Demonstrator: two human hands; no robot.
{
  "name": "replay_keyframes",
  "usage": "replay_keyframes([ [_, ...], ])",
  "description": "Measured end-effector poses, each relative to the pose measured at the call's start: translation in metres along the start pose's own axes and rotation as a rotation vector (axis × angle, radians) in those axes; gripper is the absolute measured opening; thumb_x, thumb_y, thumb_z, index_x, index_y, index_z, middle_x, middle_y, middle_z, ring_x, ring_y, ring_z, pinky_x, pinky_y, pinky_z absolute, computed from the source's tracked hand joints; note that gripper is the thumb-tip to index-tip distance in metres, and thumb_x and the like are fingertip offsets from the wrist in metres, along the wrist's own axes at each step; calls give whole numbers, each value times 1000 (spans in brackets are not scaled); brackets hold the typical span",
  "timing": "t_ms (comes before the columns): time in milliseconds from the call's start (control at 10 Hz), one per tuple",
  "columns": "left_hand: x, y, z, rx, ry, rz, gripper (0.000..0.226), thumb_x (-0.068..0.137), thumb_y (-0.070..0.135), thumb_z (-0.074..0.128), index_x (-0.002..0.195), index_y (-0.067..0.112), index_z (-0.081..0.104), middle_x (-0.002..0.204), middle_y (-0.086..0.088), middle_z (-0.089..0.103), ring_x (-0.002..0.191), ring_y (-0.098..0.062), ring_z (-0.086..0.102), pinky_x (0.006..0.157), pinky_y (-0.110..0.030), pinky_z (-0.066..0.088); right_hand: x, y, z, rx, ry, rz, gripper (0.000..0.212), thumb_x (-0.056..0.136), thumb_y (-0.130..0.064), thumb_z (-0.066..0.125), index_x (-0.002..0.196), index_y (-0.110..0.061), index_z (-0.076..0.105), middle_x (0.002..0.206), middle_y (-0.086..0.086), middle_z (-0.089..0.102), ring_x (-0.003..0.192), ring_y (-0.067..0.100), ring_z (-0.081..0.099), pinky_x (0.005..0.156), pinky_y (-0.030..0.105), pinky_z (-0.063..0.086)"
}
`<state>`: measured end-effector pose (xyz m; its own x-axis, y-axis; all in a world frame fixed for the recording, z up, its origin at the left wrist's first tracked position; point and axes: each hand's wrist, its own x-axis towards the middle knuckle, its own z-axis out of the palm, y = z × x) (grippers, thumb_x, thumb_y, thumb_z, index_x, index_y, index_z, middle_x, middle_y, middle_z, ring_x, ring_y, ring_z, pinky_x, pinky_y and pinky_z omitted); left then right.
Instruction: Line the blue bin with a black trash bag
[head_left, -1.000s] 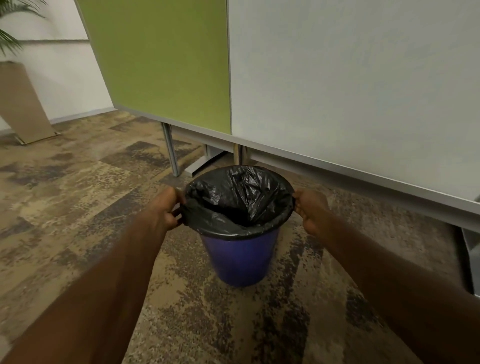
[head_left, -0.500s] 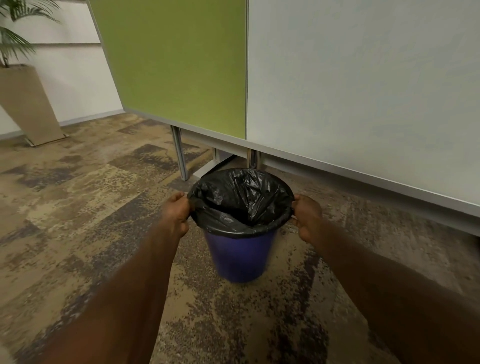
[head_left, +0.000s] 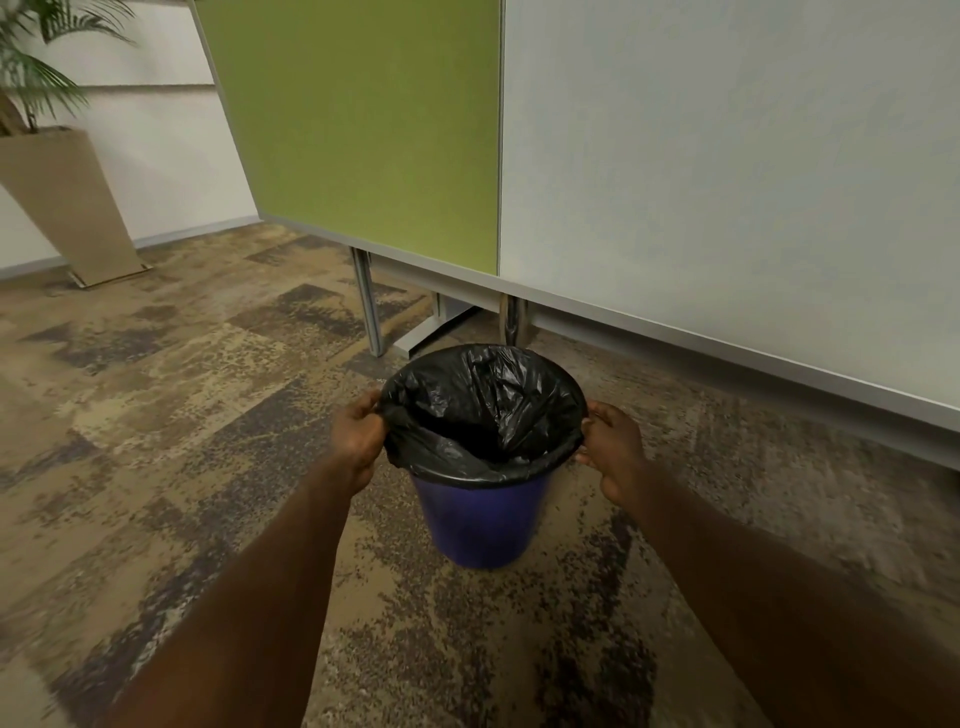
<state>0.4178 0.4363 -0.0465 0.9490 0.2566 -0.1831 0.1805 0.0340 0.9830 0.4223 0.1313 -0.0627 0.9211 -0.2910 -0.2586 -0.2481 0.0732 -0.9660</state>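
Observation:
The blue bin (head_left: 480, 525) stands upright on the carpet in the middle of the head view. A black trash bag (head_left: 483, 410) sits inside it, its edge folded over the whole rim. My left hand (head_left: 358, 431) grips the bag's folded edge at the bin's left side. On the opposite side my right hand (head_left: 613, 441) pinches the bag's edge at the rim. Both forearms reach in from the bottom of the view.
A green partition panel (head_left: 358, 130) and a grey-white one (head_left: 727, 182) stand on metal legs (head_left: 370, 304) just behind the bin. A tan planter (head_left: 67, 208) with a palm sits far left by the wall. Patterned carpet (head_left: 156, 415) surrounds the bin.
The view has shifted so the bin and hands appear a little farther away and more centred. Both hands have kept their hold on the bag's edge at the rim.

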Motion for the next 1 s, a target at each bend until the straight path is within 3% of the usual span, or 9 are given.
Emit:
replay_keyframes([
  [100, -10, 3, 1, 20, 9, 8, 31, 102, -3, 55, 110, 21, 73, 110, -9, 76, 106, -27, 72, 70, -29, 65, -3, 2, -1, -87, 14, -27, 39, 102, -8, 50, 139, -18, 59, 138, 5, 63, 118, 26, 63, 98, 51, 57],
  [200, -21, 7, 6, 144, 56, 21, 40, 103, -3, 49, 126, 24, 66, 103, -4, 71, 93, -20, 69, 64, -31, 62, -10, 2, -1, -348, 52, -166, 35, 107, -16, 43, 138, -16, 58, 136, 10, 64, 118, 29, 62, 99, 47, 54],
  [300, -31, 11, 14, 471, 111, 141, 52, 98, -2, 46, 145, 16, 56, 117, -12, 67, 112, -37, 68, 93, -51, 60, -20, 1, -2, -682, 113, -472, 38, 109, -30, 38, 139, -13, 54, 130, 14, 64, 119, 34, 61, 92, 37, 48],
  [400, -40, 15, 24, 803, 84, 403, 51, 97, 7, 51, 148, 13, 52, 143, -21, 57, 136, -42, 51, 115, -54, 44, -27, -4, -7, -1027, 90, -680, 62, 105, -51, 40, 155, -13, 35, 155, 16, 44, 143, 37, 41, 114, 53, 40],
  [500, -41, 12, 39, 1117, 86, 557, 73, 99, 25, 54, 164, 7, 24, 170, -22, 24, 159, -44, 15, 129, -51, 14, -36, -11, -7, -1316, 72, -877, 81, 100, -63, 37, 162, -14, 17, 168, 16, 22, 155, 36, 22, 123, 58, 26],
  [600, -40, 5, 56, 1294, 99, 651, 88, 101, 40, 51, 166, 5, 3, 176, -19, 0, 162, -38, -8, 127, -46, -7, -45, -15, 1, -1408, 72, -941, 87, 98, -66, 30, 163, -13, 10, 171, 15, 14, 158, 35, 11, 124, 58, 19],
  [700, -38, -3, 60, 1380, 46, 688, 92, 100, 47, 48, 165, 6, -2, 176, -17, -6, 162, -34, -13, 126, -45, -9, -50, -16, 13, -1427, 66, -880, 88, 98, -68, 26, 164, -13, 6, 173, 13, 9, 159, 33, 5, 125, 59, 17],
  [800, -34, -5, 59, 1416, -11, 719, 91, 101, 50, 44, 165, 6, -4, 176, -17, -7, 162, -33, -15, 132, -49, -2, -47, -13, 20, -1401, 81, -845, 89, 98, -69, 25, 164, -13, 5, 173, 12, 7, 159, 32, 2, 125, 59, 17],
  [1000, -32, 11, 64, 1348, -11, 785, 89, 104, 53, 38, 166, 5, -4, 176, -17, -5, 163, -32, -12, 132, -47, -2, -51, -17, 24, -1379, 103, -814, 91, 97, -71, 25, 164, -13, 7, 173, 12, 9, 159, 32, 4, 125, 57, 17],
])
